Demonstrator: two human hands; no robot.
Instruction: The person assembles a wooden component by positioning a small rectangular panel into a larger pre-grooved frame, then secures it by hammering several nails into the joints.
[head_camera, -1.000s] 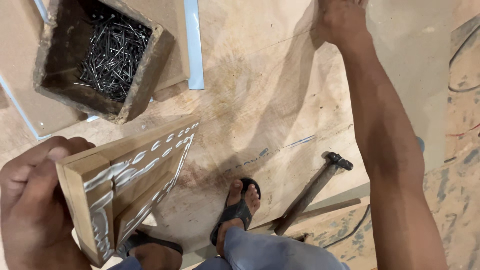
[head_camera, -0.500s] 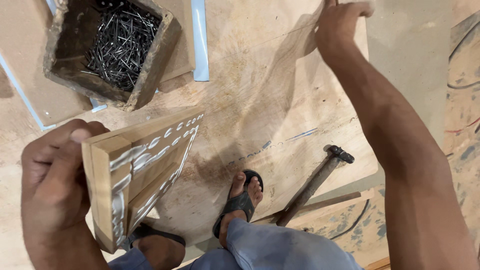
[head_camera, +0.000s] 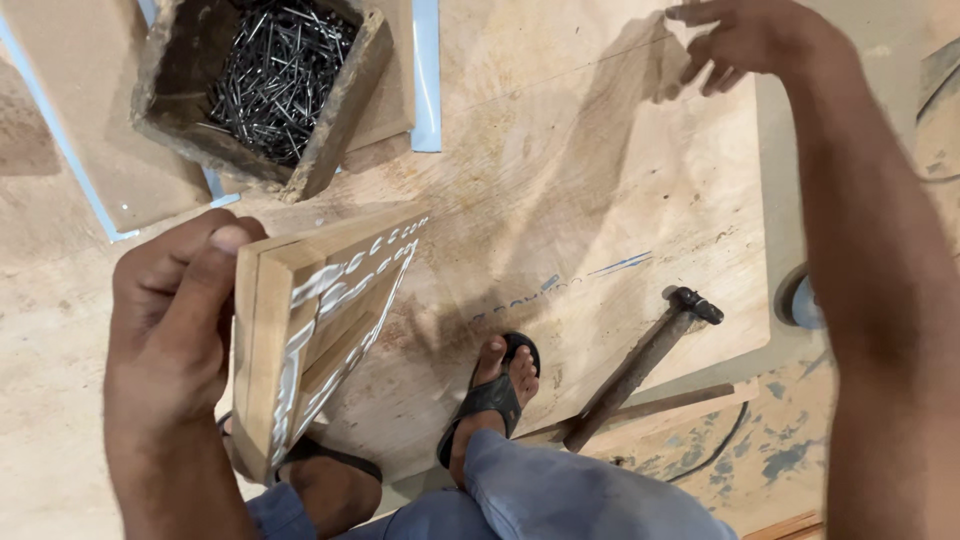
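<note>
Hands: two (head_camera: 170, 330) (head_camera: 745, 40); hammer (head_camera: 640, 365): one.

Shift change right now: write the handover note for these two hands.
Left hand: grip closed on the glue-beaded wooden frame piece, held on edge.
Right hand: open, empty, at the far edge of the large plywood sheet.
Wooden box of steel nails is top left; the rusty metal-handled hammer lies untouched by the sandalled foot.
Done: glue applied.
Left: frame piece not yet set down.

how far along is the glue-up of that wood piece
Done: white glue is spread along the face of the wooden piece. In hand: the left hand grips that piece; the right hand reaches over the plywood sheet. Left: the hammer and box of nails lie untouched.
</note>
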